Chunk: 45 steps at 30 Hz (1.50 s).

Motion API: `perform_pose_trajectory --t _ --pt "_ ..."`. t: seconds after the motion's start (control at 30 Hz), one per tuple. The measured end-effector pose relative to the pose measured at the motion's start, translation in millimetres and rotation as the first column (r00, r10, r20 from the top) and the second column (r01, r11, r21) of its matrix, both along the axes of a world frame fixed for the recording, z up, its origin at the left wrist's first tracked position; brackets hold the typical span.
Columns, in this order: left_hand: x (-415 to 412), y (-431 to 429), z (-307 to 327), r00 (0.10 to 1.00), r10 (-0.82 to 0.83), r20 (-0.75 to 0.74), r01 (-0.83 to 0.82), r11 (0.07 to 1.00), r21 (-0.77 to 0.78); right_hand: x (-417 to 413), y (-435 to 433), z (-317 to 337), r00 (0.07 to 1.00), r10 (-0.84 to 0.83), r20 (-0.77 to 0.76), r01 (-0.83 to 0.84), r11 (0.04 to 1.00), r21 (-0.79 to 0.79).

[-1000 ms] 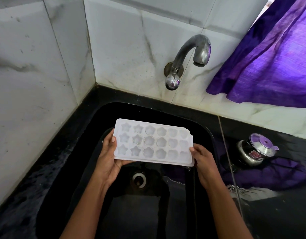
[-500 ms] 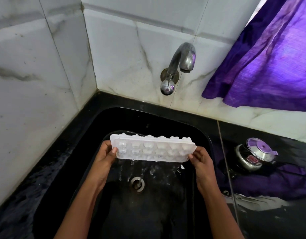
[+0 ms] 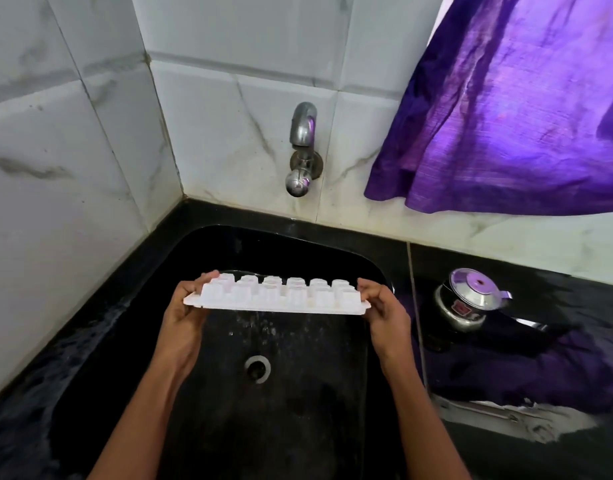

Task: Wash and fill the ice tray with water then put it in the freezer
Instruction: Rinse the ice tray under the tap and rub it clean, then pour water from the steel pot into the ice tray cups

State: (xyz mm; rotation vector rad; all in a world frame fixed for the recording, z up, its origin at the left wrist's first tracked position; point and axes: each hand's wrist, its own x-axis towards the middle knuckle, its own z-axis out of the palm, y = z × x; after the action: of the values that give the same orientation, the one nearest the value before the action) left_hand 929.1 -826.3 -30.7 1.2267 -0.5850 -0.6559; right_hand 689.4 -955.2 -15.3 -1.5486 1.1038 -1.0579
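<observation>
**Ice tray (image 3: 277,296) gripped at both short ends, inverted over the sink (image 3: 298,251)**

The white tray is held between two bare hands. Its left end is clasped by the left hand (image 3: 184,317), with the fingers curled round the edge, and its right end is pinched by the right hand (image 3: 384,311), with the thumb laid on the upturned side. The tray is turned upside down, so that the rounded bottoms of its cups face upward in rows and its flat rim faces the camera. It is kept nearly level, clear of the basin floor and apart from the sink walls.

The scene is bounded at the back and left by a marble-patterned tiled wall (image 3: 73,161), which meets in a corner. A purple curtain (image 3: 506,116) is hung at the upper right, with its hem just above the black counter (image 3: 557,459). The black sink is set into this counter, and the tray is positioned over its middle. A steel lidded pot (image 3: 471,303) is stood on the counter to the right of the sink, near the right hand. A chrome tap (image 3: 302,150) is mounted on the back wall, above and behind the tray. The drain (image 3: 257,368) is seen in the basin floor below the tray. Fine water drops (image 3: 253,318) are scattered beneath the tray's near edge.
</observation>
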Motion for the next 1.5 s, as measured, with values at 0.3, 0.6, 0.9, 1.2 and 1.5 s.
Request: perform_pose_trajectory --t 0.3,0.6,0.9,1.2,1.5 --pt "-41 16 5 0.989 0.119 0.086 -0.129 0.984 0.123 -33 16 -9 0.999 -0.004 0.035 -0.001 0.989 0.146" --pt "-123 2 -7 0.999 -0.045 0.004 0.043 0.978 0.206 -126 -1 -8 0.976 -0.028 -0.215 0.107 0.924 0.367" --pt "-207 -35 -29 0.967 -0.241 -0.081 0.254 0.912 0.321 -231 -22 -13 0.907 -0.134 -0.4 0.296 0.878 0.376" --pt "-246 -55 -30 0.937 -0.331 -0.109 0.348 0.859 0.375 -273 -26 -19 0.844 -0.238 -0.481 0.418 0.854 0.31" --pt "-258 -65 -33 0.913 -0.397 -0.094 0.401 0.827 0.394 -285 -27 -19 0.813 -0.289 -0.506 0.47 0.839 0.275"
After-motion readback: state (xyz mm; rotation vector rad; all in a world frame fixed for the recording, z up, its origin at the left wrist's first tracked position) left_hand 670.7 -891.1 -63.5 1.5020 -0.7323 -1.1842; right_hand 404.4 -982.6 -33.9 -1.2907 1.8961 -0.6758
